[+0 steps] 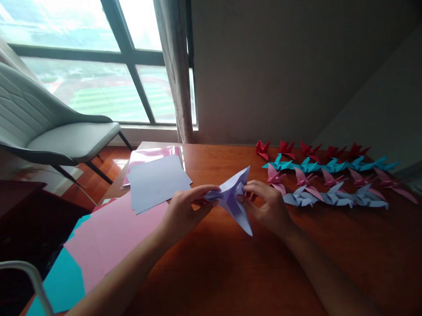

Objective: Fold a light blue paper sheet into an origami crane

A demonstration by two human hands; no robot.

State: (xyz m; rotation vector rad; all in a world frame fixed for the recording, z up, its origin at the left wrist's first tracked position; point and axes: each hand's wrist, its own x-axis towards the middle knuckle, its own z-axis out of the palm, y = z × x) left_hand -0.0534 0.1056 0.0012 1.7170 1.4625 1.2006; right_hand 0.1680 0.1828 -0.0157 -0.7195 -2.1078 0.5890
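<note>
A lavender paper crane [230, 195] is held up over the table between my two hands, its wings spread toward the far and near sides. My left hand [190, 206] pinches its left end between thumb and fingers. On the other side, my right hand [267, 204] grips the right end with thumb and fingertips, partly covering it. Beyond my right hand stand finished cranes in rows: red cranes [309, 150], turquoise cranes [307, 166], pink cranes [304, 178] and lavender cranes [299, 198].
Lavender sheets [159, 181] lie on the brown table [216, 279] left of my hands, over pink sheets [112, 232] and turquoise sheets [62, 283]. A shiny pink packet [155, 155] is behind them. A grey chair [73, 136] stands by the window at the left.
</note>
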